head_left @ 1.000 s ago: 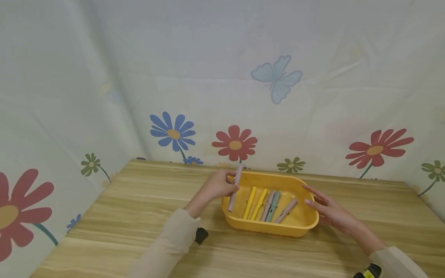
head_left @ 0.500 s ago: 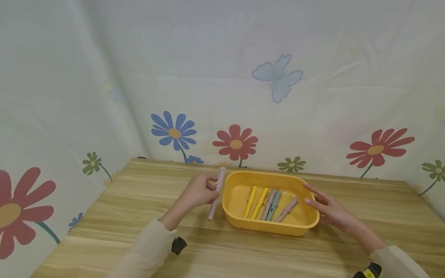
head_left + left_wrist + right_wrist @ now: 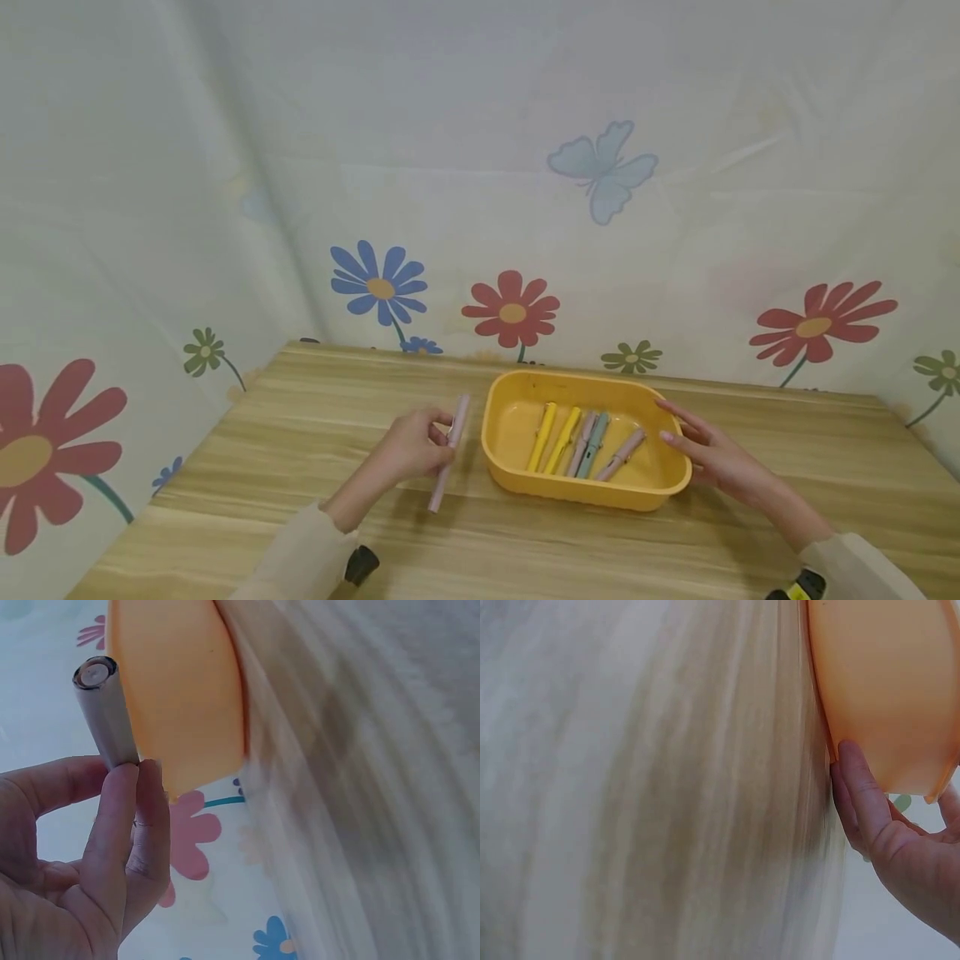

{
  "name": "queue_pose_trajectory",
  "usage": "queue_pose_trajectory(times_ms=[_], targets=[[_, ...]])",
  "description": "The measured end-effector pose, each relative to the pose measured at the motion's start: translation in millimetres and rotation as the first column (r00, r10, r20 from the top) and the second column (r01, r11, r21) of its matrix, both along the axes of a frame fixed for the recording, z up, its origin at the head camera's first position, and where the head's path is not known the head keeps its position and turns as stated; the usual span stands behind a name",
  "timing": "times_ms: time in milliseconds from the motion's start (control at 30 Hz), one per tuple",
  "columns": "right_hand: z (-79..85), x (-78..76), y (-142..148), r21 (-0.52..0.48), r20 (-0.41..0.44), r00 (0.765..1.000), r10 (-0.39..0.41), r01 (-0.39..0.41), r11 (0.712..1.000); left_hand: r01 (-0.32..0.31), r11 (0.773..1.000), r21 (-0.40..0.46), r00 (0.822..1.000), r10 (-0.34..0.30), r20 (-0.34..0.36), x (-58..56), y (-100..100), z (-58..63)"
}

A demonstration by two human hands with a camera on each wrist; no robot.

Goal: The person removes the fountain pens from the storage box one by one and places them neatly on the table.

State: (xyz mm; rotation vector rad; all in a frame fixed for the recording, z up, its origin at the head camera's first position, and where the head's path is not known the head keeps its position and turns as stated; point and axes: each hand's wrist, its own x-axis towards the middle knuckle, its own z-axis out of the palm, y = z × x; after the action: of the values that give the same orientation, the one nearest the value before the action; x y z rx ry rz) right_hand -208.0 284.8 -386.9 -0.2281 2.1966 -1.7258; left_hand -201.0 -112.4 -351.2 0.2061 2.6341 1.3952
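My left hand (image 3: 411, 446) pinches a pale lilac pen (image 3: 459, 415) by its middle, just left of a yellow plastic basket (image 3: 585, 490). Seen from the left wrist, the round end of the pen (image 3: 109, 724) juts past the fingertips, with the basket's outer wall behind it. My right hand (image 3: 720, 460) holds the basket's right end, thumb at the rim and other fingers against the outside wall (image 3: 885, 697). Inside lie two yellow pens (image 3: 543, 435), (image 3: 562, 440), a greenish pen (image 3: 594, 444) and two lilac pens (image 3: 580, 450), (image 3: 622, 454), side by side and slanted.
The basket stands on a wood-grain table (image 3: 315, 408) near its back edge. Behind and to the left hangs a pale cloth (image 3: 450, 167) printed with flowers and a butterfly. Dark wrist devices (image 3: 362, 565) sit at both sleeves.
My left hand has carried the lilac pen from over the basket's left end out to the left, then lower and nearer the front. The right hand has stayed at the basket.
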Motion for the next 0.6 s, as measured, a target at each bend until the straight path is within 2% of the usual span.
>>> queue_pose_trajectory(times_ms=[433, 600], targets=[[1.1, 1.6, -0.4, -0.007, 0.007, 1.000, 0.010, -0.010, 1.000, 0.084, 0.996, 0.004, 0.994, -0.084, 0.068, 10.6, -2.3, -20.2], [2.1, 1.8, -0.7, 0.002, 0.004, 1.000, 0.011, -0.011, 1.000, 0.078, 0.996, 0.041, 0.992, -0.081, 0.092, 13.6, -0.5, -27.9]])
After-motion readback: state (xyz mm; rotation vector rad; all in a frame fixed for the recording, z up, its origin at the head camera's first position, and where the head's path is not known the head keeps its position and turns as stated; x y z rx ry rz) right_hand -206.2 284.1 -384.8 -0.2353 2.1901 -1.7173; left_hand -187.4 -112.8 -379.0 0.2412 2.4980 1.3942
